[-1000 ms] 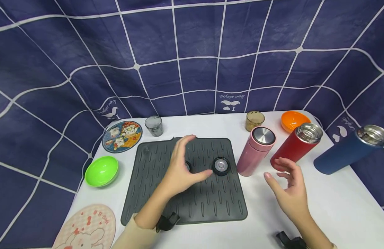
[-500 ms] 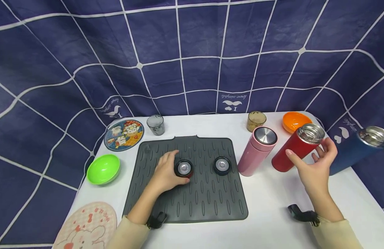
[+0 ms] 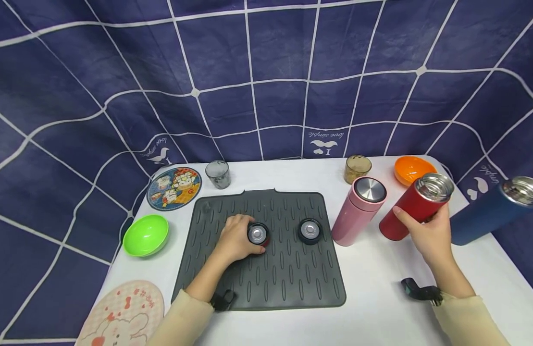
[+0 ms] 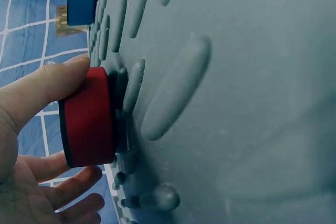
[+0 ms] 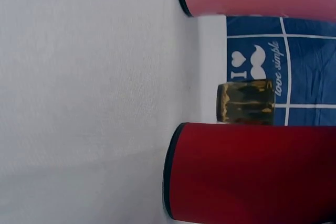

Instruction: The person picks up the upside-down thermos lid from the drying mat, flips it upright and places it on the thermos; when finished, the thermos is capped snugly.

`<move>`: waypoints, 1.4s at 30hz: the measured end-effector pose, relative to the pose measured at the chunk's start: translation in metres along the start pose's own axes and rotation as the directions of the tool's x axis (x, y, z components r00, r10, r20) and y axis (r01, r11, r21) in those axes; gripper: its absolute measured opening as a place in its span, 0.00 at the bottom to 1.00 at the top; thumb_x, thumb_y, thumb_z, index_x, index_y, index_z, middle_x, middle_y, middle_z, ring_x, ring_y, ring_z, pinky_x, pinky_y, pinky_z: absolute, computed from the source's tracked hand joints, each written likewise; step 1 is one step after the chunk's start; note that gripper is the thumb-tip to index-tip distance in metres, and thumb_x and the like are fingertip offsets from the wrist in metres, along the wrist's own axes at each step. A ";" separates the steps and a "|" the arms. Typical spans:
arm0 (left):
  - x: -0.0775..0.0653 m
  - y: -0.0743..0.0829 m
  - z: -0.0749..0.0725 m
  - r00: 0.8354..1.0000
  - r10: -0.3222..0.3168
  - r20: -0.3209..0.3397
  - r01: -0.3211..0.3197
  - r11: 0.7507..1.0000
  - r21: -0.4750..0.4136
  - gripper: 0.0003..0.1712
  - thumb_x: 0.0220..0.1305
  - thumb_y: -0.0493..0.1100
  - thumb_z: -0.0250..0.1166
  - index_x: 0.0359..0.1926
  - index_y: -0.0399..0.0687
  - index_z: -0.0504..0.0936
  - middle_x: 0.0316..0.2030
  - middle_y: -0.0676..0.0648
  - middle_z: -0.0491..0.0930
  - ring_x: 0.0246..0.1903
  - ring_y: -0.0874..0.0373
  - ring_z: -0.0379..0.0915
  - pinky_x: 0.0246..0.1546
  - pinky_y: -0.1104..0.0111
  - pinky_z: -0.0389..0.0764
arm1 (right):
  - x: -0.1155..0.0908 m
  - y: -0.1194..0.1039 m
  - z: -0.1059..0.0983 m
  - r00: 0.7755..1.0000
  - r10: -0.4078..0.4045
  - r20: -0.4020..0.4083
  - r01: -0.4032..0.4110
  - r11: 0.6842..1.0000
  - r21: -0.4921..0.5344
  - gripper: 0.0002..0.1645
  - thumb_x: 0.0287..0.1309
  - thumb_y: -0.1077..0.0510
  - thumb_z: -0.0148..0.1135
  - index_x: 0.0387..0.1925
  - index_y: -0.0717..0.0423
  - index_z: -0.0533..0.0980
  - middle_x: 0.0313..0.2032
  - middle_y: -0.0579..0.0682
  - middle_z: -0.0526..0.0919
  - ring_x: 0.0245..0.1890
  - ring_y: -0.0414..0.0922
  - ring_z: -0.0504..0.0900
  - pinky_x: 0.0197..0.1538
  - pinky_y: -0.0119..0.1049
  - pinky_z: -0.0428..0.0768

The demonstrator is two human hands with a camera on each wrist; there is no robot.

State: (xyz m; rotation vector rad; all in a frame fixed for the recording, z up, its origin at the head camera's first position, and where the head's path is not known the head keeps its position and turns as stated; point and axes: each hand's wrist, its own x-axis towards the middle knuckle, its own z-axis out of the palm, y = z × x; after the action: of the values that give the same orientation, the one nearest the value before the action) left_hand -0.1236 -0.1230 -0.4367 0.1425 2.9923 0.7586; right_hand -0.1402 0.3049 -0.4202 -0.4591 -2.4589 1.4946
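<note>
My left hand [image 3: 240, 239] holds a red bottle lid [image 4: 89, 121] between thumb and fingers on the grey ribbed drying mat [image 3: 283, 283]. The lid lies with its dark-rimmed underside up. To its right on the same mat is a second lid [image 3: 310, 231], whose side looks blue in the left wrist view. My right hand [image 3: 430, 238] grips the uncapped red thermos [image 3: 406, 214] round its body, with its steel mouth showing. Most of those fingers are hidden behind the bottle. The right wrist view shows the thermos base [image 5: 220, 174] at the white table, but no hand.
A capped pink thermos [image 3: 357, 214] stands left of the red one, an uncapped blue thermos [image 3: 487, 214] right of it. Behind are an amber glass [image 3: 357, 169], an orange bowl [image 3: 415, 169] and a grey glass [image 3: 218, 175]. A green bowl [image 3: 146, 235] and two round mats lie left.
My left hand has come down to the mat and taken hold of the red lid. My right hand has reached rightward and forward and closed round the red thermos.
</note>
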 end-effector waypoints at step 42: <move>-0.008 0.202 -0.048 0.803 0.465 -0.372 -0.594 0.589 -0.548 0.39 0.36 0.50 0.80 0.54 0.57 0.74 0.47 0.59 0.74 0.49 0.71 0.67 0.46 0.76 0.75 | -0.015 0.008 0.005 0.996 -0.061 -0.060 0.063 0.998 0.029 0.51 0.52 0.50 0.69 0.67 0.29 0.46 0.64 0.45 0.63 0.63 0.45 0.64 0.62 0.54 0.71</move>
State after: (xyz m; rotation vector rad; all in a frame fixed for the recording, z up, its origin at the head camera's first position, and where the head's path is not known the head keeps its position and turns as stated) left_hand -0.1032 0.0303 -0.2973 1.0211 2.6106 1.9155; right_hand -0.1271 0.2981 -0.4299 -0.4110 -2.3794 1.4715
